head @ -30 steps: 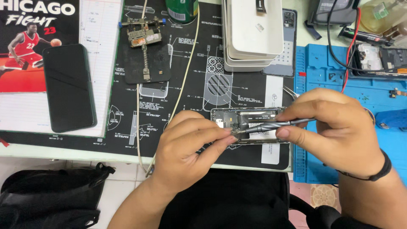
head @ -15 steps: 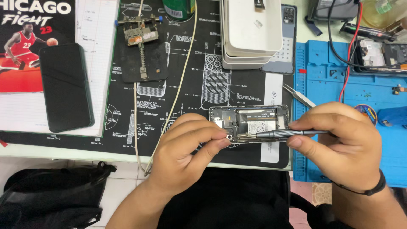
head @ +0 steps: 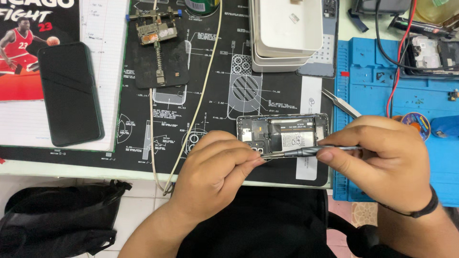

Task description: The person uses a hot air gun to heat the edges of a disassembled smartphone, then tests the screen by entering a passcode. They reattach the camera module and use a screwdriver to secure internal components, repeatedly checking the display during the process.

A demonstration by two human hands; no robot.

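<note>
Opened phone (head: 283,135) lies back-off on the black work mat (head: 215,86) near the counter's front edge, and our left hand (head: 217,174) rests against its lower left corner, fingers curled together by the screwdriver tip. Our right hand (head: 382,160) is pinched shut on the slim grey screwdriver (head: 306,152), held level across the phone's lower edge. Tweezers (head: 342,103) lie just right of it; a dark phone (head: 70,93) sits far left.

The left hand (head: 213,167) hides the screwdriver (head: 306,151) tip.
</note>
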